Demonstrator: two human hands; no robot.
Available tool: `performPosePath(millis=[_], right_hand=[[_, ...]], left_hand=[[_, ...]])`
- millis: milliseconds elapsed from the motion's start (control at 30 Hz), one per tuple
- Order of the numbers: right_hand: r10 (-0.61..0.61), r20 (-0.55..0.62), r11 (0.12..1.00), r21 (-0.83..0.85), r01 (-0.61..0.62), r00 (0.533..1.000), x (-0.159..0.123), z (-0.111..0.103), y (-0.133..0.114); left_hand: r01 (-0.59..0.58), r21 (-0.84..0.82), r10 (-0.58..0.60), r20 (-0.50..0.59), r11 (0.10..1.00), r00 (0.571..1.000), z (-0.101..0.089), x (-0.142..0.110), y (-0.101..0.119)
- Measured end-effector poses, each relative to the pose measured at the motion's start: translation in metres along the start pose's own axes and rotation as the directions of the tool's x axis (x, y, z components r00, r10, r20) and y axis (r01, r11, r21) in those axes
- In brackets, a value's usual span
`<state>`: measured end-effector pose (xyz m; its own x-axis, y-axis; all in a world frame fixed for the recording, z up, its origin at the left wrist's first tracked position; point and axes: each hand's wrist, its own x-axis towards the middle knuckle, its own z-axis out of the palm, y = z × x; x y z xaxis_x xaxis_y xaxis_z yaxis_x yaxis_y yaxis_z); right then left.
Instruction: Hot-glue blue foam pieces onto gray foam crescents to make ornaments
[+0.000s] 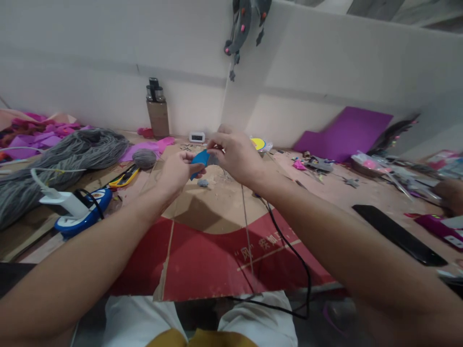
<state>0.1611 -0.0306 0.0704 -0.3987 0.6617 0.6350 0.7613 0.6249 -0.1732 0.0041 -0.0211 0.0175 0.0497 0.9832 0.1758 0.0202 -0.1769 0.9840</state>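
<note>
My left hand (178,169) pinches a small flat blue piece (199,164), felt-like in look, between thumb and fingers above the cardboard. Close against its upper right corner, my right hand (235,153) has its thumb and fingertips pressed together. What sits between those right fingertips is too small to make out. A little grey tuft (203,183) lies on the cardboard sheet (213,212) just below the blue piece.
Grey yarn (90,154), a yarn ball (144,158), yellow-handled cutter (125,178) and blue power strip (83,217) lie left. A brown bottle (158,118) stands behind. To the right are purple sheets (343,135), a black phone (398,233) and a black cable (289,246).
</note>
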Motion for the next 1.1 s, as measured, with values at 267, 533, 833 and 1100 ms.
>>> performPosePath(millis=[267,533,833,1100], right_hand=[[0.038,0.102,0.999,0.024,-0.040,0.994,-0.036,-0.010,0.027],[0.040,0.079,0.998,-0.048,-0.037,0.996,-0.055,0.002,0.024],[0.099,-0.030,0.986,0.140,-0.094,0.995,-0.057,0.009,0.019],[0.446,0.324,0.637,0.539,-0.550,0.834,-0.061,0.021,0.023]], left_hand=[[0.030,0.092,-0.029,-0.011,0.995,1.000,0.001,0.001,0.001],[0.110,0.065,-0.111,0.015,0.992,0.994,-0.003,0.008,-0.011],[0.024,0.171,-0.035,0.066,0.985,0.997,0.003,0.000,-0.010],[0.076,0.140,-0.072,-0.033,0.987,0.997,0.006,0.002,-0.007]])
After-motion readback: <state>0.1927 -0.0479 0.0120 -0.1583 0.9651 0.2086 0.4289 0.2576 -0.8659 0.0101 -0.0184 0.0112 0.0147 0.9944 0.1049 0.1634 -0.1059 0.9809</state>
